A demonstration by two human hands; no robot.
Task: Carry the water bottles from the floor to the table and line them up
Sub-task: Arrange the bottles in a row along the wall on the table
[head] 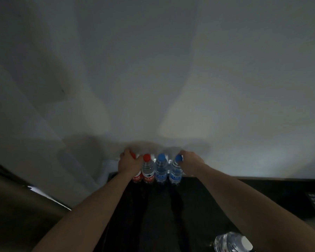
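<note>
Row: four water bottles upright at the far edge of the dark desk [207,206], against the pale wall [153,70], sides touching or nearly so.
Order from left: red-capped end bottle [137,176], second red-capped bottle [147,169], first blue-capped bottle [161,168], blue-capped end bottle [175,170].
Left hand [128,164]: fingers curled round the upper body of the red-capped end bottle; its cap shows just past the knuckles.
Right hand [188,160]: at the outer side of the blue-capped end bottle, fingers by the cap and shoulder; whether it grips or only presses, cannot tell.
Key relation: the row runs left-right between the two hands, each bottle's long axis vertical; each hand is on its own end.
Loose bottle [232,242]: white-capped, on the near right of the desk, well apart from the row, nearer the right arm.
Judgement: the row is being squared up; the loose bottle likely has yet to join it, at the blue-capped end.
Risk: an inward squeeze high on the bottles could tip one.
</note>
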